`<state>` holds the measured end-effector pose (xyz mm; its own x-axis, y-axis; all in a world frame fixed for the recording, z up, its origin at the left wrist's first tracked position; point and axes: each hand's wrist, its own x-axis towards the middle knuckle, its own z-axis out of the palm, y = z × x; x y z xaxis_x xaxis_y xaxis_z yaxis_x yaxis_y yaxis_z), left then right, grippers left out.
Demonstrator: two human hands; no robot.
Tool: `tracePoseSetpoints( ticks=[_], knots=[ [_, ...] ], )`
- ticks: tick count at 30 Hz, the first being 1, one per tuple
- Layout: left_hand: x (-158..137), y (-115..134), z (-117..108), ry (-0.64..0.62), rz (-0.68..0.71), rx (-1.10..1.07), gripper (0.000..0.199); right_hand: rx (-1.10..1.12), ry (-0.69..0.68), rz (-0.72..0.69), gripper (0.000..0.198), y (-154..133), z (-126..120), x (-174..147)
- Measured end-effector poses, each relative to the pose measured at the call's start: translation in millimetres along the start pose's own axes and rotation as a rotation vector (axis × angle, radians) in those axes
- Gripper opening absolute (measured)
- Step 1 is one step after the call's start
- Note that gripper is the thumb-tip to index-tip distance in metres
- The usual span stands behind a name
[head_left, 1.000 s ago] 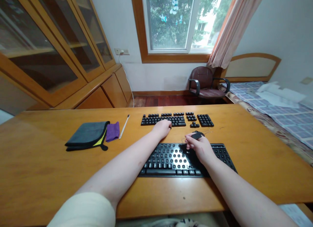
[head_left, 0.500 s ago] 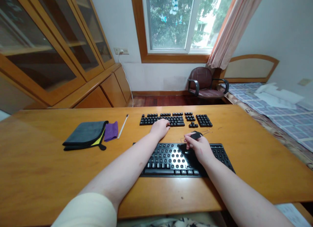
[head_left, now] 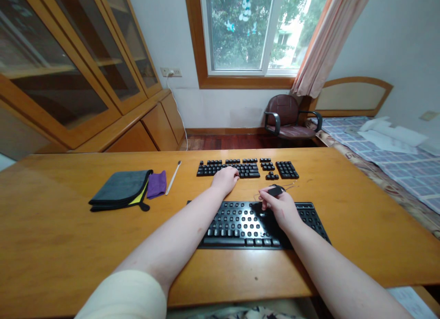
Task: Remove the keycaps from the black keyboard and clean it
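Rows of loose black keycaps (head_left: 249, 169) lie in keyboard order on the wooden desk. Over their lower middle edge is my left hand (head_left: 225, 179), fingers curled down and closed; the fingertips and whatever they hold are hidden. Nearer to me lies a black keyboard (head_left: 230, 219) with most of its key sockets bare; the spacebar and several bottom keys are still on it. My right hand (head_left: 280, 206) is above the keyboard's upper part, closed around a wire keycap puller (head_left: 275, 191) with a black handle. Its thin wires point away from me, to the right.
On the left lie a folded grey cloth (head_left: 120, 188), a small purple cloth (head_left: 157, 185) and a white brush (head_left: 173, 178) with a dark tip. Beyond the desk (head_left: 62, 236) stand a chair (head_left: 285, 112), a bed (head_left: 388, 149) and a glass-door cabinet (head_left: 113, 99).
My left fingertips have shifted slightly and curl further in at the keycaps. My right hand, the puller and the keyboard look the same.
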<state>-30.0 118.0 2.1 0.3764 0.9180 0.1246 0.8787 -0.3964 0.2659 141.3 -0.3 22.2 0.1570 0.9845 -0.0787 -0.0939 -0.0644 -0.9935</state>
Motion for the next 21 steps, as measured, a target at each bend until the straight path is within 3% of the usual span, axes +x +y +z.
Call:
tracePoseSetpoints(
  ticks=[9, 21],
  knots=[
    [0, 1, 0, -0.001, 0.014, 0.001, 0.016, 0.042, -0.072, 0.063, 0.037, 11, -2, 5],
    [0, 2, -1, -0.004, 0.010, -0.017, 0.016, 0.001, -0.087, 0.021, 0.034, 9, 0, 3]
  ],
)
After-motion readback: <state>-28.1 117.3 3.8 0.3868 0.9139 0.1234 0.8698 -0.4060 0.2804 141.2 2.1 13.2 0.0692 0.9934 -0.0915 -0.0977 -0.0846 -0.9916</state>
